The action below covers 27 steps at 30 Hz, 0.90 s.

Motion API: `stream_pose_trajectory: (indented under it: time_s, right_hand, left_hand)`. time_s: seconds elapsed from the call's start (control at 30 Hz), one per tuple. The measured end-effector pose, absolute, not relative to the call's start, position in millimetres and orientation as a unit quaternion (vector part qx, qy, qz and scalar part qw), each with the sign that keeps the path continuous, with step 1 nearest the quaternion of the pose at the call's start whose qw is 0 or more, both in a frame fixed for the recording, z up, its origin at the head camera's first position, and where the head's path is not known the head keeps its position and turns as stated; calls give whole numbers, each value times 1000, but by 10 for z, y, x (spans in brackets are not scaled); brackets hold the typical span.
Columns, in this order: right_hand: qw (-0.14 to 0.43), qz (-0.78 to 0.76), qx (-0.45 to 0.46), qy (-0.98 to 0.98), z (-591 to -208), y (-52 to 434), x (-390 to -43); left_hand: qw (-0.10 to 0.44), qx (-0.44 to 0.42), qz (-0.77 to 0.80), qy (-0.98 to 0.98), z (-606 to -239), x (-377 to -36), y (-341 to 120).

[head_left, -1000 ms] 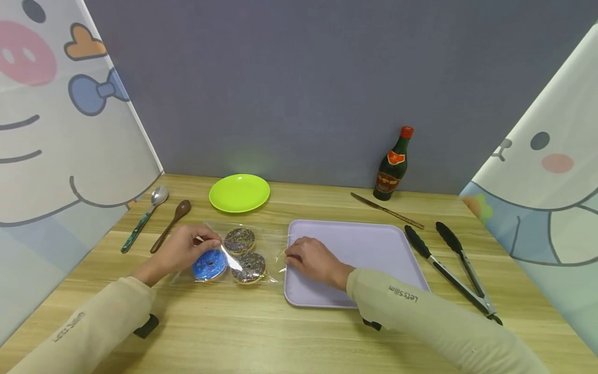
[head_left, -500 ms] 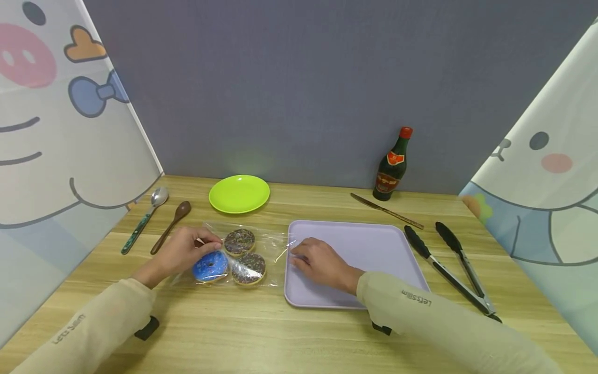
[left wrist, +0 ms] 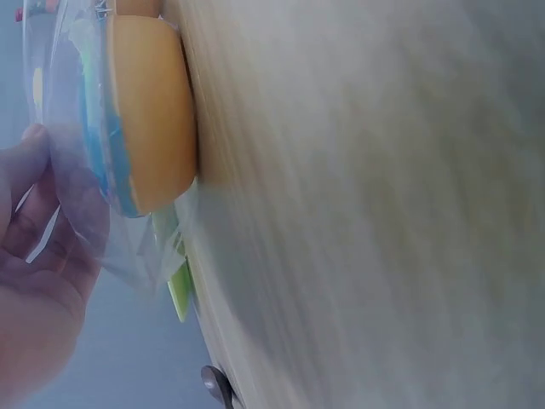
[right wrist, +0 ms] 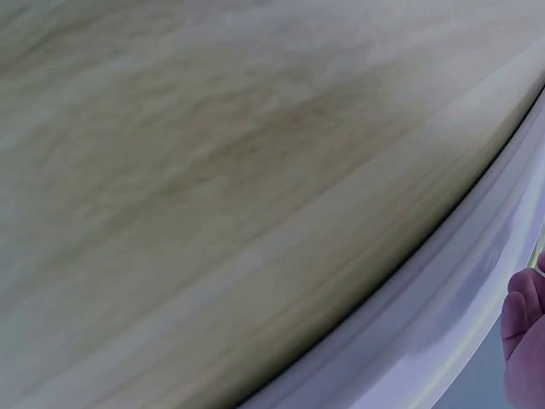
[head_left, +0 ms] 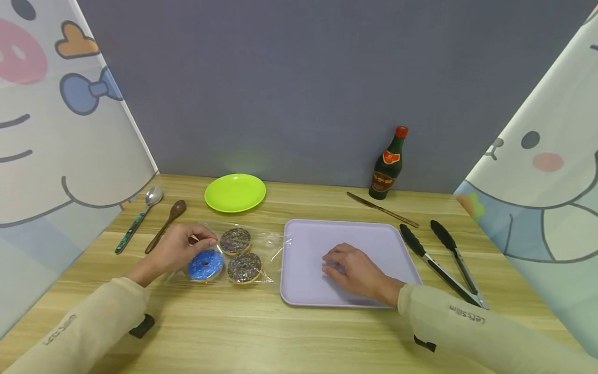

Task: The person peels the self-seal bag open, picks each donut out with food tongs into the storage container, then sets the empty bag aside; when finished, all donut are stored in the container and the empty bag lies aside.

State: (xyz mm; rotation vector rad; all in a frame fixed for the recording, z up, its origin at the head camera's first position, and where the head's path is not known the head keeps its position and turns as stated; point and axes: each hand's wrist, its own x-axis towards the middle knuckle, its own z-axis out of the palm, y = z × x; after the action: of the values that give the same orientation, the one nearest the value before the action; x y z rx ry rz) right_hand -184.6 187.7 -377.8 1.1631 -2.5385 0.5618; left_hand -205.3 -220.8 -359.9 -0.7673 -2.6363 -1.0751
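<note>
A clear plastic bag [head_left: 266, 246] lies on the wooden table with three doughnuts inside: a blue one [head_left: 205, 265] and two chocolate sprinkled ones [head_left: 235, 240] [head_left: 244, 267]. My left hand [head_left: 179, 249] pinches the bag's left end next to the blue doughnut; the left wrist view shows the blue doughnut [left wrist: 145, 119] on edge behind the film. My right hand [head_left: 355, 270] rests over the middle of the lilac tray [head_left: 303, 291], fingers loosely bent, holding nothing. The right wrist view shows only the tray's rim [right wrist: 443, 315] and a fingertip.
A green plate [head_left: 235, 192] sits at the back left, with a metal spoon [head_left: 135, 221] and a wooden spoon [head_left: 165, 226] left of the bag. A dark bottle [head_left: 386, 165], a knife [head_left: 380, 209] and black tongs [head_left: 441, 259] lie to the right of the tray.
My right hand has let go of the bag's right end and moved right, onto the middle of the tray. The left hand has stayed on the bag.
</note>
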Motion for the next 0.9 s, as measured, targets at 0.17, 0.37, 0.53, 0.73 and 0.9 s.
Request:
stream_pose_trajectory:
  time_s: [0.17, 0.37, 0.53, 0.73, 0.9]
  right_hand:
    - [130, 180, 417, -881, -3776, 1707, -1876]
    - [103, 163, 433, -880, -3772, 1373, -1929]
    - [95, 145, 445, -879, -3778, 1181, -1976]
    - [96, 137, 450, -877, -3804, 1125, -2006]
    - [97, 135, 451, -877, -3806, 1101, -2030]
  left_hand:
    - [107, -262, -364, -887, -3622, -2037, -2215]
    - [107, -267, -340, -896, -3657, -2048, -2179]
    - [107, -291, -319, -896, -3670, -2075, -2149]
    - [107, -307, -281, -903, -3627, -2083, -2086]
    - [92, -304, -271, -909, -3576, -2098, -2053]
